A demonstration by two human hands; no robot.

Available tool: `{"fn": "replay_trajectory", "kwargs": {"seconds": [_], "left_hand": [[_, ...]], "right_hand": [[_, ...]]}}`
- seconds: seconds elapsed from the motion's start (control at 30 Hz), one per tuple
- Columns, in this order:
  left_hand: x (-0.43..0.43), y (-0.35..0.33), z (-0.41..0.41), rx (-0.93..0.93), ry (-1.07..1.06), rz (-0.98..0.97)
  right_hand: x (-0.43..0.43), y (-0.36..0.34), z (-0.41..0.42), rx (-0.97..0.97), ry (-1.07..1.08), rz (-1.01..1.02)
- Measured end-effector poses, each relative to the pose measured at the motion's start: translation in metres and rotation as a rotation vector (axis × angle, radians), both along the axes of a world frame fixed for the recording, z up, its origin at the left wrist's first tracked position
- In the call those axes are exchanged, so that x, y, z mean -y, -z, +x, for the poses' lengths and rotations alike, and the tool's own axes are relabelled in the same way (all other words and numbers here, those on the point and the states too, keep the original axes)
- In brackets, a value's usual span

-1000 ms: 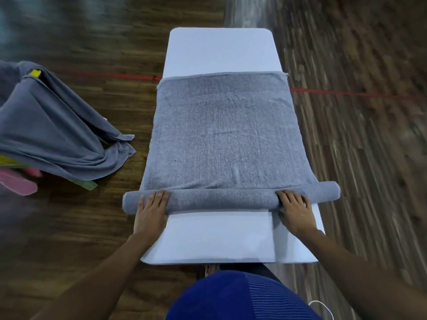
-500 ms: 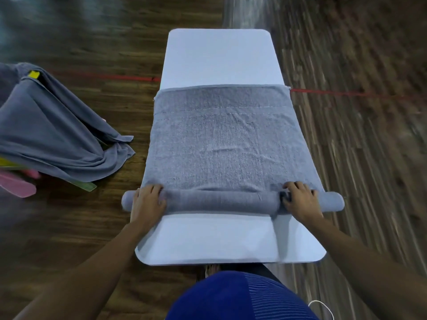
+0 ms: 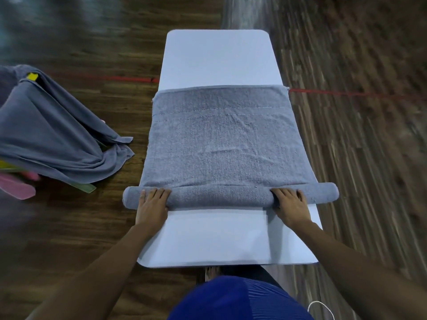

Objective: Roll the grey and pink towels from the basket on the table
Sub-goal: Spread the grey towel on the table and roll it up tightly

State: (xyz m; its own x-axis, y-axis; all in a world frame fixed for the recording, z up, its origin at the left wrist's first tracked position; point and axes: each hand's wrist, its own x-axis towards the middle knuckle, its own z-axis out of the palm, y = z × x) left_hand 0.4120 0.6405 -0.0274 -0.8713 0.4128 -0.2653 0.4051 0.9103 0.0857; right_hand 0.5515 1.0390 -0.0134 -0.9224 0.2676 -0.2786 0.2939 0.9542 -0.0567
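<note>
A grey towel (image 3: 224, 144) lies flat on the white table (image 3: 217, 56). Its near end is wound into a roll (image 3: 219, 196) that runs across the table. Both ends of the roll stick out past the table's sides.

The left hand (image 3: 151, 204) lies on the roll near its left end. The right hand (image 3: 291, 206) lies on it near the right end. The fingers of both hands are laid out fairly straight over the top of the roll and press on it. They do not close round it. The thumbs are hard to see, and the fingertips blur into the fuzzy cloth.

On the floor (image 3: 358, 135) to the left is the basket (image 3: 84, 187). It is almost all hidden under another grey towel (image 3: 50, 139) thrown over it. Only a green edge and a yellow bit (image 3: 32, 76) poke out. The picture's left edge cuts both off. A pink towel (image 3: 16, 189) peeps out below the basket, blurry and also cut off, so its shape is not clear.

A red line (image 3: 115, 77) on the floor goes behind the table. The far floor is smeared and dim.

At the bottom, blue clothes (image 3: 238, 299) hide the table's near side, and a thin white cord (image 3: 321, 306) is cut off by the frame.
</note>
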Motion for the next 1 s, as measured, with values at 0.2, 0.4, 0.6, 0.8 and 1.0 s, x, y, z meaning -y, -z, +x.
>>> {"fn": "replay_trajectory", "kwargs": {"seconds": [0.2,0.4,0.6,0.8,1.0], "left_hand": [[0.0,-0.024,-0.014,0.092,0.053,-0.028],[0.005,-0.025,-0.031,0.197,-0.15,0.1],[-0.001,-0.019,-0.017,-0.103,0.057,0.277],[-0.002,-0.004,-0.007,0.073,0.072,0.046],[-0.011,-0.011,-0.013,0.024,0.024,0.149]], "right_hand": [[-0.014,-0.027,-0.024,0.314,0.041,-0.169],[-0.019,-0.025,-0.03,0.227,0.16,-0.219],[-0.005,-0.009,-0.013,-0.22,0.005,-0.087],[-0.004,0.003,0.004,-0.044,-0.081,-0.032],[-0.013,-0.009,-0.009,-0.04,-0.032,-0.05]]}}
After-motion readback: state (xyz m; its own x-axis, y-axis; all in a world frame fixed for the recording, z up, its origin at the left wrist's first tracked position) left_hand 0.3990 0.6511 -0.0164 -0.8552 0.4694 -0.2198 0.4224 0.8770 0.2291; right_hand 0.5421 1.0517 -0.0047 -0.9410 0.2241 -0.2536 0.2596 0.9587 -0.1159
